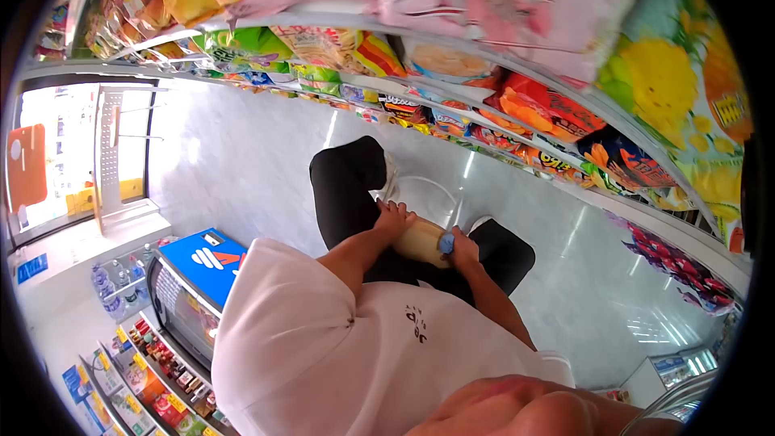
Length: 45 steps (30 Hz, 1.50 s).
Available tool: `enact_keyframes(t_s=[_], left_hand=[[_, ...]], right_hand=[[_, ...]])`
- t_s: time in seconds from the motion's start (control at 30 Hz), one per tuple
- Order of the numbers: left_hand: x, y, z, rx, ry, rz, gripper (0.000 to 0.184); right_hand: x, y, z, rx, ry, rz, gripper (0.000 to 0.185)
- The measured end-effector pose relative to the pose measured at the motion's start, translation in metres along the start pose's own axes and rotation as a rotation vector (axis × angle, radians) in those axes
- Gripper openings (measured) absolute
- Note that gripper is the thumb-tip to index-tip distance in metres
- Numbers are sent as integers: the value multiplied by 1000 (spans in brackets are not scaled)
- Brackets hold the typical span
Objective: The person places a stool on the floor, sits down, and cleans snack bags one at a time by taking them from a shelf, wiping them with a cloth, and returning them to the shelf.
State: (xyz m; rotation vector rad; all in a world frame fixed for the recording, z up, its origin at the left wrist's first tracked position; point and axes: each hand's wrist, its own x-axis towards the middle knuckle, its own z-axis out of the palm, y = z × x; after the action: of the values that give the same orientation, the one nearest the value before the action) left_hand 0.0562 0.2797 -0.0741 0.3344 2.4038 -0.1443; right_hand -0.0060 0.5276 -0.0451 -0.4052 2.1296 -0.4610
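Between my bent knees, in black trousers, is a pale tan, rounded object (pixel 421 243) whose kind I cannot make out. My left hand (pixel 394 220) lies over its left end, the fingers curled onto it. At the other end, a small blue piece (pixel 446 243) shows against the tan surface. My right hand (pixel 463 249) is closed beside this blue piece and seems to grip it; the fingertips are partly hidden. Beyond both hands, near the floor, a pale curved rim (pixel 428 186) is partly visible.
Snack shelves (pixel 436 40) packed with bags curve across the top and right. Grey shiny floor (pixel 242 141) lies around my legs. At left are a glass door (pixel 60 149), water bottles (pixel 121 282), a blue-topped display case (pixel 206 262) and a rack of goods (pixel 161 379).
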Motion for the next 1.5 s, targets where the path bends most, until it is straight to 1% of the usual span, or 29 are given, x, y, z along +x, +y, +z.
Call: enact_keyframes(t_s=[0.1,0.17,0.2,0.3,0.33,0.4,0.5,0.57,0.6,0.7,0.73,0.83,0.9,0.97,1.0,1.03,1.1,1.17,1.23,1.3,1.37,1.43,1.5], left_hand=[[-9,-2,-10,-39,26,43,42],[-3,-5,-6,-88,-18,48,59],[-3,-2,-2,-114,-37,50,68],[-18,-14,-54,-224,-184,90,73],[-16,-12,-47,-241,-177,79,79],[-7,-6,-29,-251,-153,66,90],[-5,-10,-33,-279,-169,74,87],[2,-6,-21,-282,-141,79,84],[5,-4,-17,-284,-130,83,82],[11,4,-26,-205,-70,134,70],[-5,6,-36,-281,172,159,48],[-75,-11,-69,-800,821,253,28],[-114,-43,-65,-861,1085,30,21],[-131,-76,-24,-958,1227,-272,30],[-137,-87,0,-964,1214,-460,32],[-141,-93,25,-966,1198,-647,34],[-137,-94,84,-1027,847,-647,40],[-113,-84,147,-1207,447,-552,49],[-136,-69,140,-1255,440,-576,52],[-143,-68,138,-1208,489,-565,50],[-143,-74,134,-1203,486,-575,51],[-138,-74,143,-1215,467,-580,52],[-133,-72,153,-1229,481,-597,53]], right_hand=[[-8,-3,-7,-34,-30,9,70],[-8,0,-6,-16,-40,-39,69],[-5,5,-3,25,-31,-66,72],[-4,4,-5,-6,-52,-9,76],[-8,-3,-11,-12,-51,-10,71],[-7,-1,-7,-59,-40,-16,75],[-4,-5,-7,-106,11,-22,75],[-9,-7,-9,-119,11,-16,76],[-3,-2,-5,-150,-6,-34,82],[-8,-17,-8,-239,-7,27,79],[-6,-20,-8,-278,15,35,79],[-4,-25,-3,-396,53,64,77],[-1,-26,3,-462,54,82,75],[-11,-36,0,-310,298,114,76],[-16,-44,2,-227,418,125,77],[-18,-41,3,-186,611,64,78],[-43,-65,-16,49,735,45,68],[-45,-50,-26,91,1002,-141,61],[-80,-70,-54,468,1014,-149,52],[-108,-60,-75,462,1165,-152,43],[-149,-81,-95,657,1344,-8,39],[-172,-39,-104,818,1366,54,40],[-200,-55,-110,1001,1468,56,41]])
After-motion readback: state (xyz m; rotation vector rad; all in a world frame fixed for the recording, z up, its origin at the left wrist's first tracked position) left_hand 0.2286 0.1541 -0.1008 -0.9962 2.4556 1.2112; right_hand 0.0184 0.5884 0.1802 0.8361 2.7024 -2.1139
